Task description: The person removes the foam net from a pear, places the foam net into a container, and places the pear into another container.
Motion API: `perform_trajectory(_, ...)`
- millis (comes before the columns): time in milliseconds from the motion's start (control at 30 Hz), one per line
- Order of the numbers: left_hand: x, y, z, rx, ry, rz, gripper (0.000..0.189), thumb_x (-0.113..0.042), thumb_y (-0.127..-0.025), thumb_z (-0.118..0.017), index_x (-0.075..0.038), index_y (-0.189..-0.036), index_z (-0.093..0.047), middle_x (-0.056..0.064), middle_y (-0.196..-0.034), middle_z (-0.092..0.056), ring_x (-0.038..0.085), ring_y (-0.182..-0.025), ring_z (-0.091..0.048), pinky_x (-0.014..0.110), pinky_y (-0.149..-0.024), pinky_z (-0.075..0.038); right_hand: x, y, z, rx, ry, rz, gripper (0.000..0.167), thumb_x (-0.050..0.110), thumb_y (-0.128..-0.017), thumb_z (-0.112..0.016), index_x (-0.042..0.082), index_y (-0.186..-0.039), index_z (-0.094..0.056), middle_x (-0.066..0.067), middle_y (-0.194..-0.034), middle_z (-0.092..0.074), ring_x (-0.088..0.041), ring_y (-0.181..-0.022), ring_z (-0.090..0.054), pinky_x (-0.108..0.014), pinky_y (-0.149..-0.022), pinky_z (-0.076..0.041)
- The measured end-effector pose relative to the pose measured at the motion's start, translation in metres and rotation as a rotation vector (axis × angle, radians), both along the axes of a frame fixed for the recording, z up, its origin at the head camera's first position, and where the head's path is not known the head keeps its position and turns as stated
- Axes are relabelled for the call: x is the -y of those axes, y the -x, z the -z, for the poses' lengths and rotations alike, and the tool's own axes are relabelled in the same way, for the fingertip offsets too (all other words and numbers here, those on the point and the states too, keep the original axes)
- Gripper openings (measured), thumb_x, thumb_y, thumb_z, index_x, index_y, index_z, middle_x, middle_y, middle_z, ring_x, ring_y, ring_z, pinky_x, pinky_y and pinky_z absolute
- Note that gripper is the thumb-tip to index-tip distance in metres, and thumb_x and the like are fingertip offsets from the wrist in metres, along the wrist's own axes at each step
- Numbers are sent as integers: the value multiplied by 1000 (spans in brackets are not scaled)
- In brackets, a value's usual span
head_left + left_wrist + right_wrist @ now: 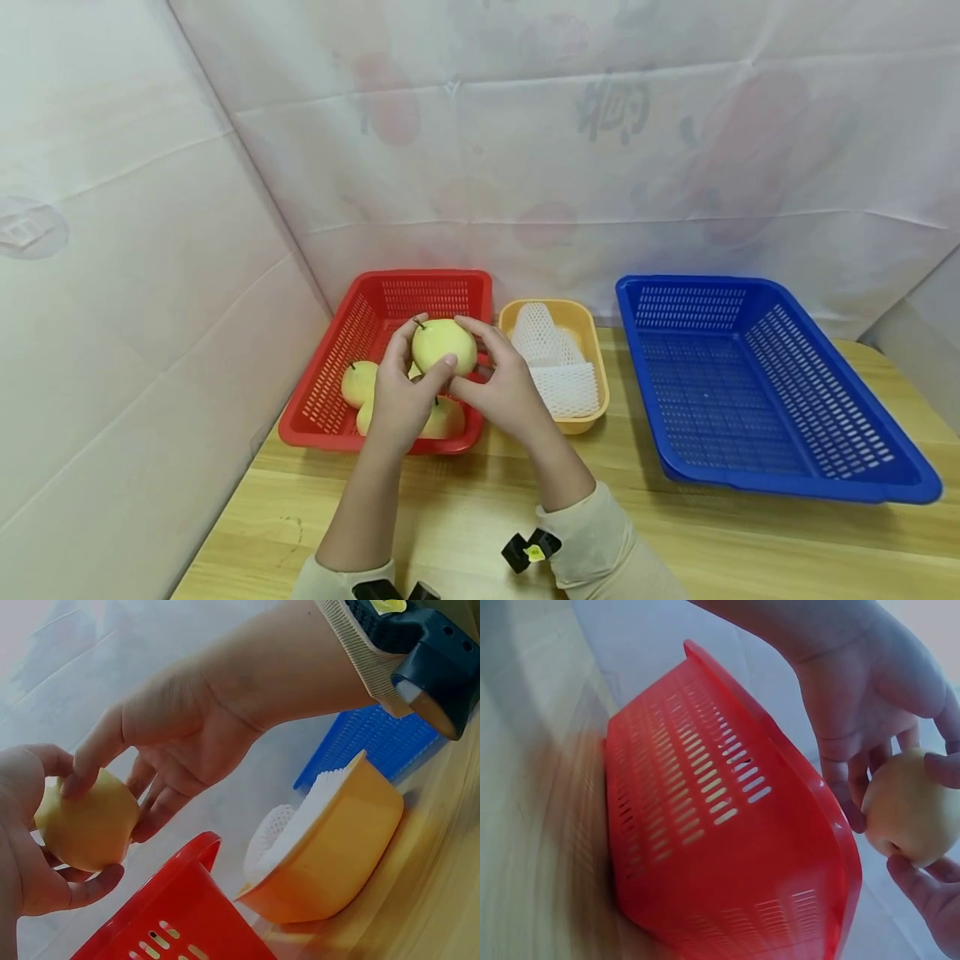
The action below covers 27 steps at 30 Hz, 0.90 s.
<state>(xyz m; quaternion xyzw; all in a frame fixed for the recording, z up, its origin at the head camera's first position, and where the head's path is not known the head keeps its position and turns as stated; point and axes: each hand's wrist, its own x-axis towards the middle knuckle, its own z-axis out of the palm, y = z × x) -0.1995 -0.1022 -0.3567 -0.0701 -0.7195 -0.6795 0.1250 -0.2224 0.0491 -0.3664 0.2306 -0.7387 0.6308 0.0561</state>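
Note:
A pale yellow pear [444, 343] with a short dark stem is held up over the red basket [315, 440] by both hands. My left hand [401, 392] grips it from the left, thumb across its front. From the right, my right hand [504, 385] curls its fingers and thumb around the other side. The left wrist view shows the pear [88, 821] between both sets of fingers, clear of the basket rim. Below, several more pears [360, 383] lie in the basket, partly hidden by the hands and forearms.
Right of the red basket stands a small yellow-orange tub [575, 426] holding white foam net sleeves [566, 390]. Farther right is a large blue basket [735, 400] with nothing in it. All stand on a wooden table [465, 500], before a white printed cloth [540, 150].

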Motion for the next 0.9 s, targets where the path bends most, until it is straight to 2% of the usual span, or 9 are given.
perform_trajectory(133, 1, -1, 0, 31, 53, -17, 63, -25, -87, -76, -26, -141, -44, -3, -137, -50, 21, -120, -53, 36, -84, -59, 4, -1, 4, -26, 17, 30, 63, 10, -82, -79, 27, -137, -54, 3, -129, -53, -19, -117, -56, -37, -92, -56)
perform_trajectory(300, 4, 0, 0, 92, 114, -33, 66, -31, -81, -81, -30, -137, -46, -3, -132, -52, 24, -113, -55, 37, -75, -60, 7, -4, 7, -47, -5, 32, 64, 8, -81, -79, 25, -137, -54, 2, -132, -51, -19, -119, -55, -37, -94, -55)
perform_trajectory(400, 9, 4, -5, 94, 183, -26, 64, -31, -81, -81, -29, -135, -48, -2, -129, -53, 26, -110, -55, 37, -74, -60, 5, -4, 6, -48, -19, 10, 65, 13, -83, -79, 24, -140, -51, 2, -135, -49, -19, -122, -54, -35, -95, -54)
perform_trajectory(500, 20, 10, -18, 83, 292, -20, 64, -33, -80, -81, -28, -135, -49, 1, -125, -54, 28, -105, -56, 37, -72, -59, 1, -2, 5, -34, -49, 19, 66, 20, -84, -80, 23, -142, -49, 3, -136, -50, -19, -121, -56, -36, -95, -54)
perform_trajectory(600, 34, 18, -33, 75, 399, -33, 64, -36, -79, -81, -25, -135, -50, 3, -121, -55, 28, -99, -59, 36, -72, -58, -3, -1, 5, -43, -136, 47, 59, 25, -85, -79, 23, -138, -53, 3, -131, -55, -18, -114, -59, -37, -93, -55)
perform_trajectory(700, 51, 29, -44, 80, 489, -39, 63, -36, -79, -82, -21, -133, -52, 5, -119, -56, 26, -96, -61, 35, -74, -57, -6, 1, 6, -64, -270, 36, 50, 28, -86, -77, 24, -132, -59, 3, -123, -59, -18, -105, -61, -36, -88, -56)
perform_trajectory(800, 65, 42, -49, 108, 593, -20, 63, -34, -80, -82, -17, -132, -53, 7, -118, -59, 25, -95, -63, 34, -74, -56, -8, 1, 8, -69, -394, -8, 44, 30, -88, -75, 22, -129, -61, 4, -120, -62, -19, -100, -62, -36, -84, -55)
perform_trajectory(900, 76, 56, -51, 150, 693, 32, 64, -30, -79, -82, -12, -133, -52, 11, -119, -60, 27, -96, -62, 34, -74, -56, -10, -1, 12, -69, -477, -25, 40, 31, -89, -73, 21, -127, -63, 5, -115, -63, -19, -97, -62, -35, -82, -54)
